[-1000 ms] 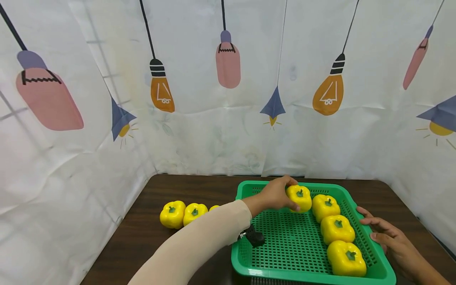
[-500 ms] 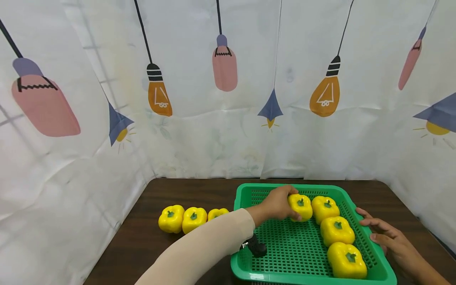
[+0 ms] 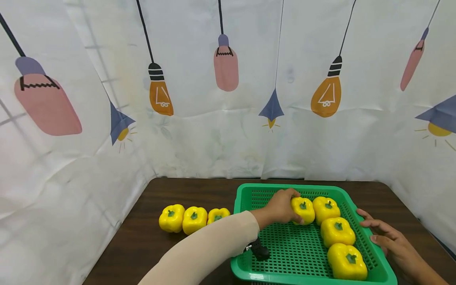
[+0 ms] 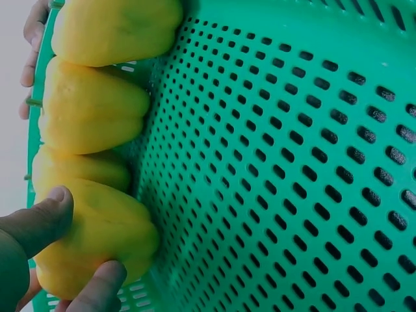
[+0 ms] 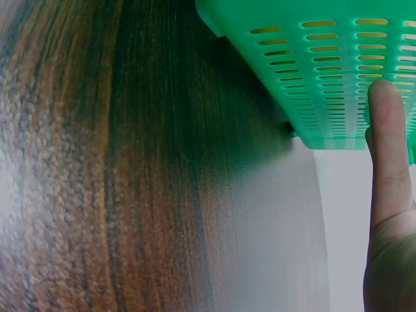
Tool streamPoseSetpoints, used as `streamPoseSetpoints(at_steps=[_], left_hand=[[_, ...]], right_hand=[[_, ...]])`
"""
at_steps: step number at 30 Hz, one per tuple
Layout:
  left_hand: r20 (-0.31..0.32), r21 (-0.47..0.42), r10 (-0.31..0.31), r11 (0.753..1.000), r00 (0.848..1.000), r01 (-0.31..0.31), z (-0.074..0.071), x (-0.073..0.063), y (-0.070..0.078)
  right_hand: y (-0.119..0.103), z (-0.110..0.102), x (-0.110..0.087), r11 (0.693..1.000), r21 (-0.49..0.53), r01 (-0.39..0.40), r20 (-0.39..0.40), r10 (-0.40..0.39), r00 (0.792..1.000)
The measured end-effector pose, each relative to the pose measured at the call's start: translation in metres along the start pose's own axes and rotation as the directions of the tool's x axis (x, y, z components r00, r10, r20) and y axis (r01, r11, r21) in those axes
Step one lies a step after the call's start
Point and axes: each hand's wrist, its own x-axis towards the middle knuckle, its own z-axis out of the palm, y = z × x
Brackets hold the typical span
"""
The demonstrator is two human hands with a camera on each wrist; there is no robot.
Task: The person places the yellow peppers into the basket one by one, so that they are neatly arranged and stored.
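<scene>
Yellow pepper [image 3: 303, 211] shifted rightward, gripped in left hand [image 3: 281, 206].

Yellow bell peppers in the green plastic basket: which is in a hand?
The leftmost yellow bell pepper in the green plastic basket: the left hand grips it; the other three are not held.

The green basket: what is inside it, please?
Four yellow peppers show in the basket: three along its right side, the fourth held by the left hand. The floor beneath peppers, hand and sleeve is covered.
</scene>
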Motion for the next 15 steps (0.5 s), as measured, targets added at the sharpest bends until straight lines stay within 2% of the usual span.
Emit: streamPoseSetpoints(at_steps=[11, 15], left_hand=[[-0.007, 0.027, -0.021, 0.999, 1.0, 0.021, 0.0018, 0.0011, 0.0029], [0.0, 0.047, -0.024, 0.999, 1.0, 0.024, 0.0023, 0.0012, 0.0033]], right_hand=[[0.0002, -0.0003, -0.0003, 0.99, -0.143, -0.011, -0.058, 0.003, 0.998], [-0.0008, 0.0009, -0.0009, 0.987, -0.158, -0.031, -0.059, 0.022, 0.998]])
